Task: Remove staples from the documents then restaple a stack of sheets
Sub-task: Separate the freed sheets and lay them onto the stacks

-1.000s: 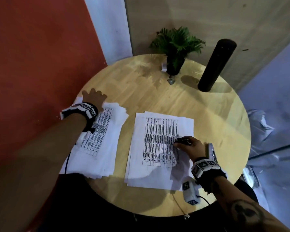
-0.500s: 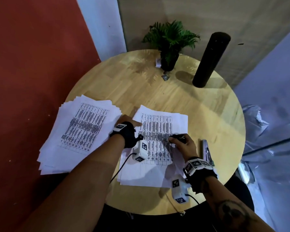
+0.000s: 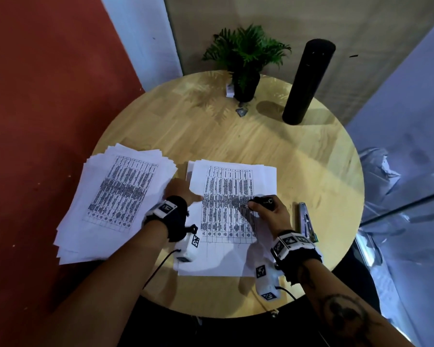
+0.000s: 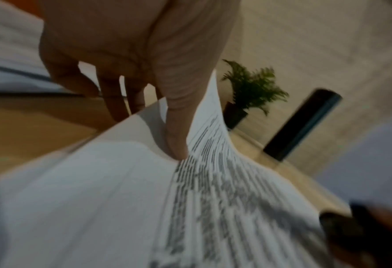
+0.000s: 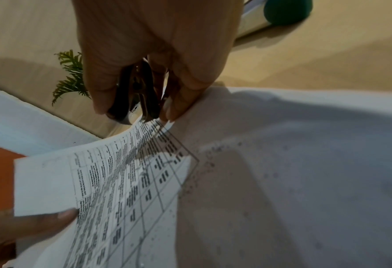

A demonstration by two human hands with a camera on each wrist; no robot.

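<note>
On the round wooden table [image 3: 261,141] lie two lots of printed sheets. A loose fanned pile [image 3: 115,196] is at the left and a squarer stack [image 3: 232,221] is in the middle. My left hand [image 3: 186,194] pinches the left edge of the stack's top sheet [image 4: 213,137], thumb [image 4: 179,130] on top, and the edge curls upward. My right hand [image 3: 261,206] rests on the stack's right half and grips a black staple remover [image 5: 134,94], its metal claws near the paper. A silver stapler [image 3: 306,221] with a green end lies just right of that hand.
A potted fern [image 3: 244,61] and a tall black cylinder [image 3: 307,81] stand at the table's far edge, with a small grey object [image 3: 241,111] in front of the pot. A red surface borders the table on the left and glass panels on the right.
My left hand left the left pile, crossed to the middle stack and took hold of its top sheet's left edge. The right hand stayed on the stack with the staple remover.
</note>
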